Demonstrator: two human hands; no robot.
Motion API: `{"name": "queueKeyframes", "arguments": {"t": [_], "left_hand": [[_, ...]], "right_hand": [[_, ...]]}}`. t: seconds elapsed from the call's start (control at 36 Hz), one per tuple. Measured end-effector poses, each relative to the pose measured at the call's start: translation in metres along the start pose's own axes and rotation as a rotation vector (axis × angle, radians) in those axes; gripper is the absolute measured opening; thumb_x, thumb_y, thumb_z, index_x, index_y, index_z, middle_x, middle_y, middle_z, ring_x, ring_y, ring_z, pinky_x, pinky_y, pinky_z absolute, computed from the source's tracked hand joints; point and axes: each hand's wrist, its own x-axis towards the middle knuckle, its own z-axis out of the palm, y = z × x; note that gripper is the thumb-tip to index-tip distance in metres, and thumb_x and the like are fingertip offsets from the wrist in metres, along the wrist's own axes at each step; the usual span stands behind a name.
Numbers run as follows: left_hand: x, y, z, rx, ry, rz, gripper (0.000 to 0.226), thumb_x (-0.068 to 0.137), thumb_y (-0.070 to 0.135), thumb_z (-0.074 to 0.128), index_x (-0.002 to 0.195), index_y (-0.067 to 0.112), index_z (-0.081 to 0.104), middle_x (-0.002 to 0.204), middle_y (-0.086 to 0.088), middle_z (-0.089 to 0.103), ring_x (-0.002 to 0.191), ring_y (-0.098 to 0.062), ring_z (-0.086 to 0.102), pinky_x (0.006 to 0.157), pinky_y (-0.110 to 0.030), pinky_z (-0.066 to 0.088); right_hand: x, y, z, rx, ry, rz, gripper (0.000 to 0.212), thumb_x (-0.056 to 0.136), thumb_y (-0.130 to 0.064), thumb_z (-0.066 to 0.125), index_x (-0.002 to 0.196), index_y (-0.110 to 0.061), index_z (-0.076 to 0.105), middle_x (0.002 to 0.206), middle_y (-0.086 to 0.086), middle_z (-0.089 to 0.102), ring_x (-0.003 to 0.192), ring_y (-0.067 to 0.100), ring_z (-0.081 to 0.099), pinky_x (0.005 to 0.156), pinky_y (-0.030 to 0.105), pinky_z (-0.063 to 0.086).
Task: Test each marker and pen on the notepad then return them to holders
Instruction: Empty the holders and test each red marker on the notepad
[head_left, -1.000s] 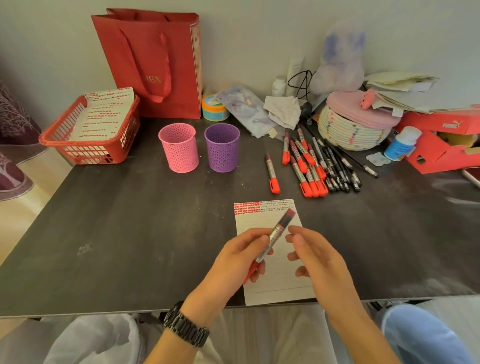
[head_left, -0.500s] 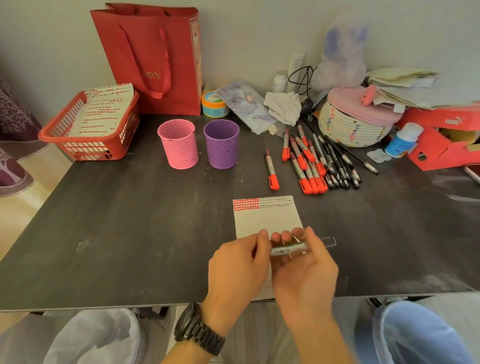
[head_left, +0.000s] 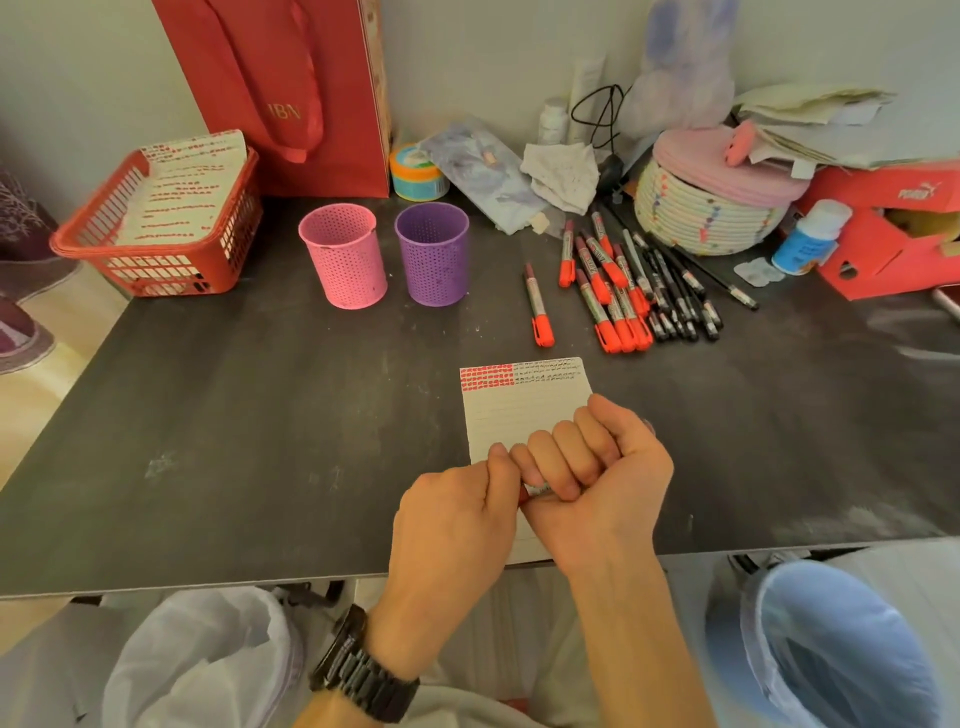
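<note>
Both hands meet over the lower part of the notepad (head_left: 524, 405), which has red and black test marks along its top. My right hand (head_left: 597, 478) is fisted around a red marker (head_left: 537, 490), only a short piece of its barrel showing. My left hand (head_left: 457, 525) grips the marker's capped end, which is almost hidden. A pink holder (head_left: 344, 257) and a purple holder (head_left: 432, 253) stand upright at the back. One red-capped marker (head_left: 537, 306) lies alone; several red markers (head_left: 610, 291) and black pens (head_left: 680, 296) lie in a pile to its right.
A red basket (head_left: 156, 228) with marked paper sits back left beside a red paper bag (head_left: 291, 93). A woven basket with a pink lid (head_left: 711, 202), a red shoebox (head_left: 893, 234), a small bottle (head_left: 805, 239) and clutter fill the back right. The table edge (head_left: 208, 582) runs near me.
The marker went from tilted upright in my left hand to level between both hands. My right hand has now closed into a fist around its barrel, and my left hand grips its end.
</note>
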Motion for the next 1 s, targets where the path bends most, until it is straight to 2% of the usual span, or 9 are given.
{"name": "queueKeyframes", "arguments": {"t": [0.11, 0.17, 0.22, 0.33, 0.42, 0.58, 0.69, 0.81, 1.0], "left_hand": [[0.009, -0.015, -0.019, -0.139, -0.165, -0.156, 0.052, 0.096, 0.044, 0.038, 0.053, 0.019, 0.051, 0.045, 0.009, 0.050, 0.048, -0.010, 0.046, 0.053, -0.023, 0.039], [0.014, -0.033, -0.040, -0.179, -0.100, -0.275, 0.048, 0.091, 0.050, 0.041, 0.061, 0.016, 0.053, 0.051, -0.001, 0.055, 0.062, -0.026, 0.056, 0.066, -0.036, 0.047], [0.019, -0.050, -0.057, -0.156, 0.025, -0.300, 0.060, 0.081, 0.066, 0.033, 0.059, 0.012, 0.047, 0.060, -0.010, 0.058, 0.060, -0.025, 0.054, 0.068, -0.041, 0.046], [0.033, -0.056, -0.060, -0.288, 0.107, -0.253, 0.076, 0.086, 0.079, 0.022, 0.062, 0.011, 0.045, 0.061, -0.010, 0.054, 0.052, -0.007, 0.047, 0.062, -0.036, 0.040], [0.048, -0.054, -0.051, -0.296, 0.023, -0.161, 0.062, 0.085, 0.080, 0.028, 0.078, 0.024, 0.052, 0.069, 0.004, 0.061, 0.061, -0.008, 0.054, 0.065, -0.033, 0.044], [0.084, -0.065, -0.032, -0.050, -0.096, -0.018, 0.028, 0.080, 0.052, 0.068, 0.094, 0.047, 0.044, 0.098, 0.027, 0.058, 0.096, 0.009, 0.052, 0.071, -0.015, 0.041], [0.108, -0.070, -0.027, 0.020, -0.152, 0.076, 0.041, 0.077, 0.036, 0.074, 0.094, 0.049, 0.039, 0.106, 0.028, 0.054, 0.097, 0.002, 0.053, 0.076, -0.018, 0.043], [0.134, -0.078, -0.027, 0.007, -0.200, 0.151, 0.040, 0.072, 0.032, 0.070, 0.094, 0.050, 0.042, 0.106, 0.032, 0.055, 0.105, 0.007, 0.048, 0.077, -0.017, 0.041], [0.173, -0.093, -0.023, -0.017, -0.202, 0.192, 0.032, 0.082, 0.033, 0.072, 0.089, 0.048, 0.044, 0.102, 0.033, 0.060, 0.103, 0.005, 0.051, 0.081, -0.022, 0.046]], "right_hand": [[0.008, -0.031, -0.007, 0.021, -0.168, -0.063, 0.049, 0.071, -0.020, 0.067, 0.046, -0.025, 0.025, 0.041, -0.009, 0.014, 0.039, 0.013, 0.009, 0.041, 0.025, 0.025], [0.014, -0.064, -0.019, 0.027, -0.210, -0.134, 0.049, 0.081, -0.023, 0.061, 0.050, -0.026, 0.023, 0.043, -0.006, 0.013, 0.039, 0.013, 0.010, 0.042, 0.026, 0.025], [0.022, -0.089, -0.029, 0.007, -0.206, -0.151, 0.049, 0.089, -0.026, 0.056, 0.052, -0.026, 0.024, 0.044, -0.006, 0.017, 0.039, 0.011, 0.015, 0.046, 0.026, 0.025], [0.040, -0.089, -0.031, -0.107, -0.092, -0.054, 0.044, 0.094, -0.043, 0.056, 0.057, -0.023, 0.042, 0.053, -0.008, 0.041, 0.051, 0.009, 0.039, 0.062, 0.026, 0.038], [0.047, -0.082, -0.030, -0.257, 0.027, -0.032, 0.050, 0.093, -0.058, 0.052, 0.066, -0.018, 0.065, 0.078, 0.001, 0.066, 0.071, 0.016, 0.064, 0.075, 0.030, 0.051], [0.052, -0.078, -0.024, -0.519, 0.033, 0.003, 0.073, 0.086, -0.080, 0.040, 0.095, -0.017, 0.076, 0.074, 0.005, 0.065, 0.059, 0.016, 0.058, 0.055, 0.028, 0.051], [0.061, -0.070, -0.013, -0.726, 0.029, -0.009, 0.059, 0.084, -0.069, 0.052, 0.096, -0.017, 0.077, 0.081, 0.011, 0.072, 0.061, 0.017, 0.063, 0.054, 0.027, 0.054], [0.081, -0.056, 0.000, -0.840, 0.021, -0.124, 0.031, 0.074, -0.049, 0.073, 0.071, -0.020, 0.065, 0.058, 0.004, 0.054, 0.047, 0.013, 0.048, 0.043, 0.023, 0.042], [0.125, -0.027, 0.014, -1.050, -0.119, -0.163, 0.021, 0.081, -0.033, 0.076, 0.068, -0.017, 0.069, 0.054, 0.006, 0.055, 0.044, 0.015, 0.051, 0.039, 0.024, 0.039]]}}
